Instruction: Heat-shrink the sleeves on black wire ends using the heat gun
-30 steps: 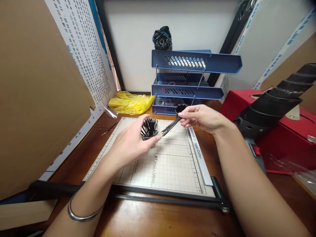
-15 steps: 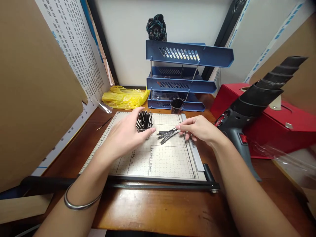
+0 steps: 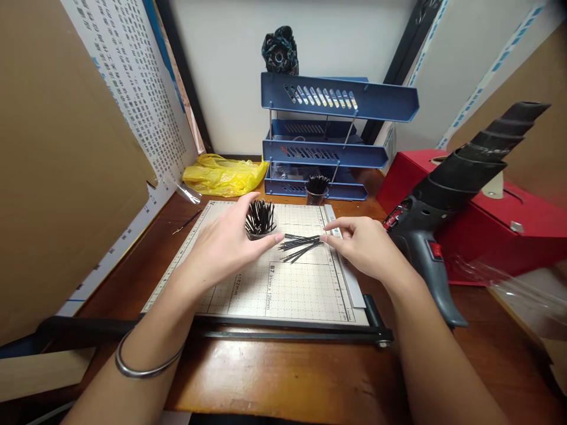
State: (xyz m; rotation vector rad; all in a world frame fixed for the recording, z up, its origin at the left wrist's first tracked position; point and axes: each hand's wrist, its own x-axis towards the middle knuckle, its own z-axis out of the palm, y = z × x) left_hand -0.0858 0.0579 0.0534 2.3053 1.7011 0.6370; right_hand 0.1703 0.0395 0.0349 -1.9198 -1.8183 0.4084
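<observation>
My left hand (image 3: 225,239) curves around a small clear cup (image 3: 264,236), thumb in front and fingers behind its left side. Thin black sticks (image 3: 260,216) stand packed upright in that cup. To its right, several loose black sticks (image 3: 299,243) lie fanned out on the gridded board of a paper cutter (image 3: 248,295). At their right ends is my right hand (image 3: 357,241), with index finger and thumb apart. The thumb tip meets or nearly meets the stick ends; no stick is lifted.
A second cup of black sticks (image 3: 317,188) stands before a blue tiered tray (image 3: 325,154). The cutter's black arm (image 3: 283,334) runs along the front. A yellow bag (image 3: 225,176) lies behind; a black blower (image 3: 425,236) and red box (image 3: 500,230) stand right.
My right thumb and index finger have spread from a pinch at the loose sticks. The sticks have shifted slightly. My left hand has barely moved.
</observation>
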